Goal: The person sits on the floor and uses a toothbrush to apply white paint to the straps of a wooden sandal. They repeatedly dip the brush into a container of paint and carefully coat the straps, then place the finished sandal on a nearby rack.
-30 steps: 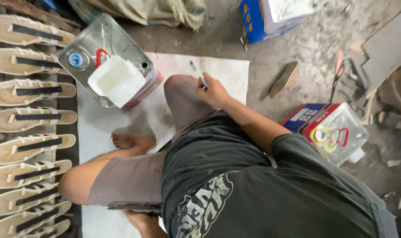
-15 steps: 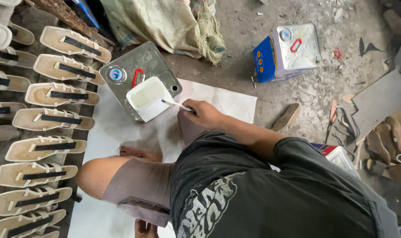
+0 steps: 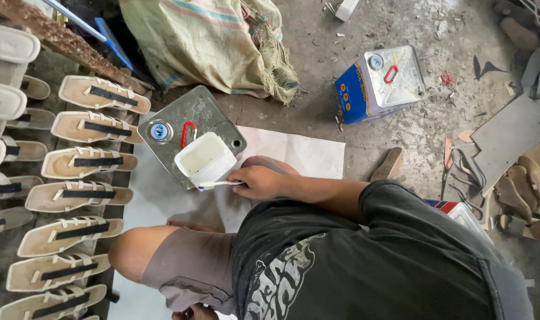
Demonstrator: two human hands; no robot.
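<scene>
- Brush: one, thin white handle, held level in right hand grip, tip touching white tub.
- Metal cans: two.
- Left hand: grip state cannot be told.

left: sandal row blocks | ahead: tin can | right: floor open

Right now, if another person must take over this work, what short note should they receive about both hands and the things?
Right hand: grip closed on a white brush, whose tip is at the edge of the open white tub.
Left hand: only partly seen at the bottom edge, beside the bent knee; grip unclear.
The tub stands on a flat metal tin, at the edge of a white sheet on the floor.
Sandals lie in rows to the left, none in hand.
Done or left: nothing visible shows which sandals have been worked on.
</scene>
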